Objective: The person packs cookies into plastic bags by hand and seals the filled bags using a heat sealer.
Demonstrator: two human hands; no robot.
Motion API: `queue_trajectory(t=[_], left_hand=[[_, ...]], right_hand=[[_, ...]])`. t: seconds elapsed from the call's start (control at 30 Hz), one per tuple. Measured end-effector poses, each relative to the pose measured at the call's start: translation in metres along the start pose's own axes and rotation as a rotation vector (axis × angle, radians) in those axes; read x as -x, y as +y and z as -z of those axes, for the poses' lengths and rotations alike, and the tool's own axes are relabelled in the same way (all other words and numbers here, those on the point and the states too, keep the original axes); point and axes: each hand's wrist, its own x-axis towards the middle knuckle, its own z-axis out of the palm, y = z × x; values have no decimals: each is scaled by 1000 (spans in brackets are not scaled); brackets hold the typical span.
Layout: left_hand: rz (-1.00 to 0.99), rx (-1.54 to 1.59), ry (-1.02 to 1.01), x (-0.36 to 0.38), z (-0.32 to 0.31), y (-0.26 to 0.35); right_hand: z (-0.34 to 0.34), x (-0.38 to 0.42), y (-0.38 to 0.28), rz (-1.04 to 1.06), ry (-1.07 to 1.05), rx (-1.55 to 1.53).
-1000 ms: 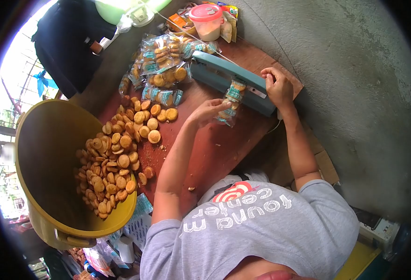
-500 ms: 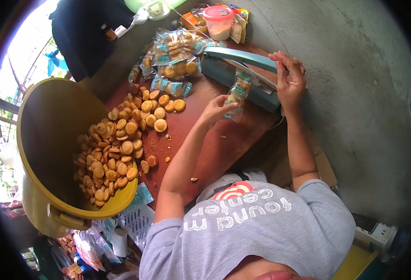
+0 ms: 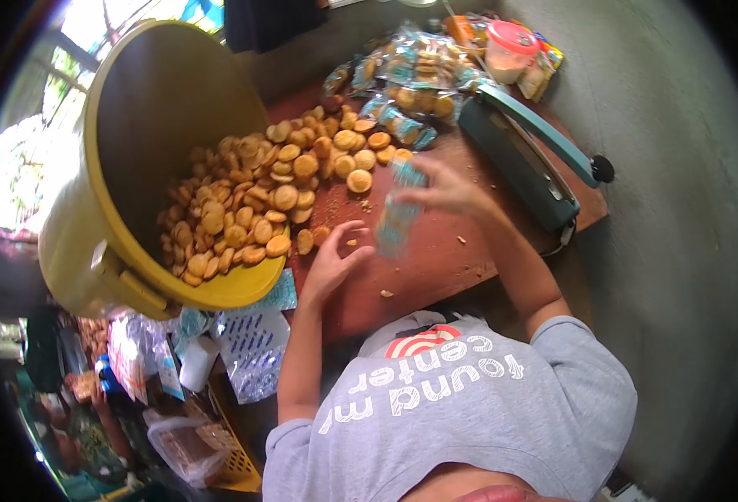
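Observation:
My right hand (image 3: 448,191) grips a clear packet of round biscuits (image 3: 396,224) with teal print, blurred by motion, above the red tabletop. Close to the packet's left side is my left hand (image 3: 333,263), holding nothing, its fingers curved and apart. Loose round golden biscuits (image 3: 243,205) spill from a tipped yellow tub (image 3: 105,180) onto the table beyond my left hand. At the back right stands a teal hand sealer (image 3: 519,163) with its arm raised and no hand on it.
Filled biscuit packets (image 3: 419,71) are piled at the back, beside a pink-lidded container (image 3: 511,50). Printed plastic wrappers (image 3: 252,351) lie left of my left arm. A grey wall (image 3: 662,167) bounds the right side. At the lower left a person (image 3: 92,435) is partly visible.
My right hand has left the sealer's arm and now holds the biscuit packet, moved leftward. My left hand has let go of the packet and shifted left. The view has turned left.

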Motion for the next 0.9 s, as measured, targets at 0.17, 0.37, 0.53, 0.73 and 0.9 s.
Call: queue_trajectory(t=[0.17,0.37,0.53,0.73,0.9], left_hand=[[70,73,166,80,40,-14],[188,-204,622,159,107,-50],[68,-807,1305,178,165,-103],[272,-885,1190,155,173,-83],[235,-709,1192,153,178,-87]], right_hand=[[46,-52,-42,195,521,-443],[28,-72,1,156,355,-43],[-40,-70,29,16,34,-78],[-73,-67,24,-47,-115,-48],[-75,-65,19,8,-133,-30]])
